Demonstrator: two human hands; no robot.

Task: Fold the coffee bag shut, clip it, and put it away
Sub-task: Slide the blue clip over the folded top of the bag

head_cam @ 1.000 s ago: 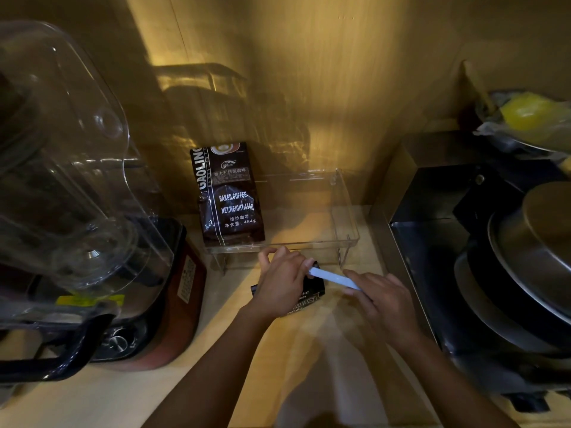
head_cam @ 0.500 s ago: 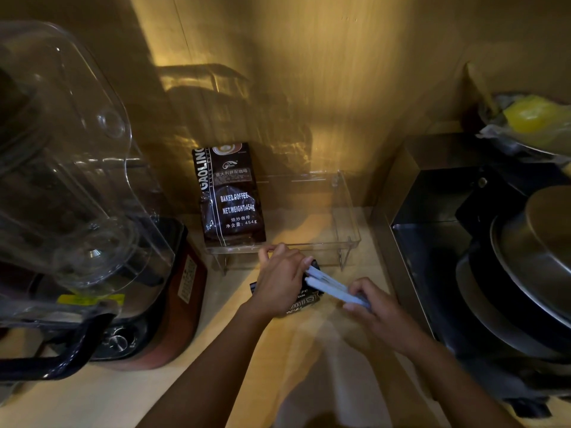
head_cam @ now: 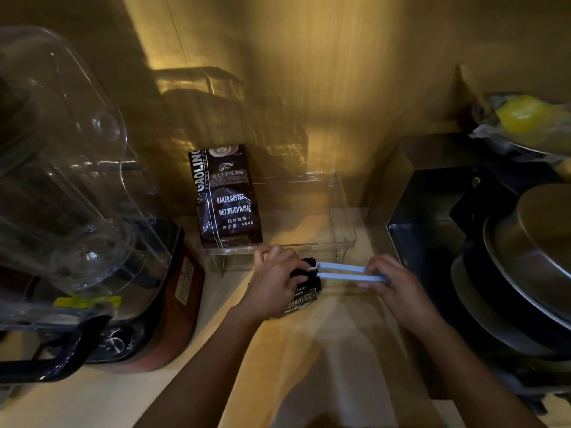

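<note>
**Clip arms spread at the folded bag top**

While a blender [head_cam: 71, 193] is standing at the far left of the desk [head_cam: 92, 400], a sealed coffee bag [head_cam: 228, 196] is sitting upright in the left end of a clear tray [head_cam: 343, 211]. Just in front of the tray, the left hand [head_cam: 275, 281] is curling closed over the folded top of the dark coffee bag [head_cam: 301, 299] resting on the desk. The pale blue clip [head_cam: 343, 272] is reaching from the bag's top rightward, its two arms apart. The right hand [head_cam: 392, 281] is pinching the clip's far end. Stacked metal pans [head_cam: 525, 257] are sitting at the right.
</note>
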